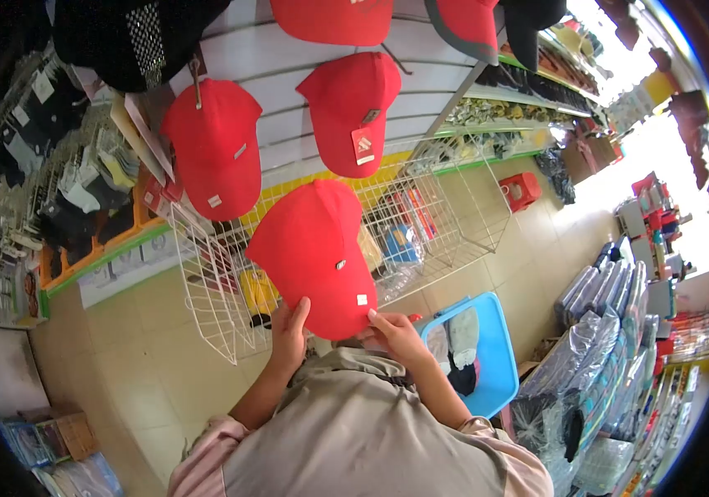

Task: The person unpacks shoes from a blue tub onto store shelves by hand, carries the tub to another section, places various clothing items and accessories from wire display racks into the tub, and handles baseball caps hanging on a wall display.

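Note:
A red baseball cap (313, 248) with a small white sticker on its brim is held up in front of my chest, brim toward me. My left hand (290, 331) grips the left edge of the brim, and my right hand (396, 335) pinches the right edge with the thumb on top. Behind it, two more red caps hang on the slatted wall: one at left (213, 149) and one at right (356, 116), which carries a red paper tag. The fingers under the brim are hidden.
Beyond the held cap stands a white wire basket (230, 331) with packaged goods. A blue bin (495, 356) holding cloth items is by my right side. Plastic-wrapped packs (586, 356) are stacked at right. Socks (81, 195) hang at left, and a red stool (522, 191) stands farther back.

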The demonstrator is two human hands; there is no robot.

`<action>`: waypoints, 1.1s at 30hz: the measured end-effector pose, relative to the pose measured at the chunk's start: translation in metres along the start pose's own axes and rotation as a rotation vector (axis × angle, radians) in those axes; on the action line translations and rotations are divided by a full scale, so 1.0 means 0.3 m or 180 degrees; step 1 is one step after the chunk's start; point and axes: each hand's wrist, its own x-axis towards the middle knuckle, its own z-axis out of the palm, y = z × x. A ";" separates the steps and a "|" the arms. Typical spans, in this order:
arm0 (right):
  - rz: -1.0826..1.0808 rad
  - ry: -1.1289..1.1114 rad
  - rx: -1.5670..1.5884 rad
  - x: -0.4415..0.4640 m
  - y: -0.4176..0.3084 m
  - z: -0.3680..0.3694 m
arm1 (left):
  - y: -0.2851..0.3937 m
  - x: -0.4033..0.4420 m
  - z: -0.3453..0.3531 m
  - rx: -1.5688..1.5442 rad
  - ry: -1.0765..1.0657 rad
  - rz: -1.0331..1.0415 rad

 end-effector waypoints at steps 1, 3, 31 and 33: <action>-0.0265 0.0323 -0.0599 -0.002 -0.020 -0.005 | -0.016 -0.005 -0.021 -0.0016 0.0106 0.0084; -0.0581 0.0678 -0.0771 0.037 -0.048 -0.062 | -0.024 -0.027 -0.055 -0.0067 0.0204 0.0250; -0.1235 -0.0901 0.1910 0.481 -0.504 -0.101 | -0.071 -0.019 0.023 -0.0179 0.1254 0.0605; -0.1291 -0.0827 0.1832 0.426 -0.470 -0.114 | -0.067 -0.016 0.019 -0.0214 0.1168 0.0575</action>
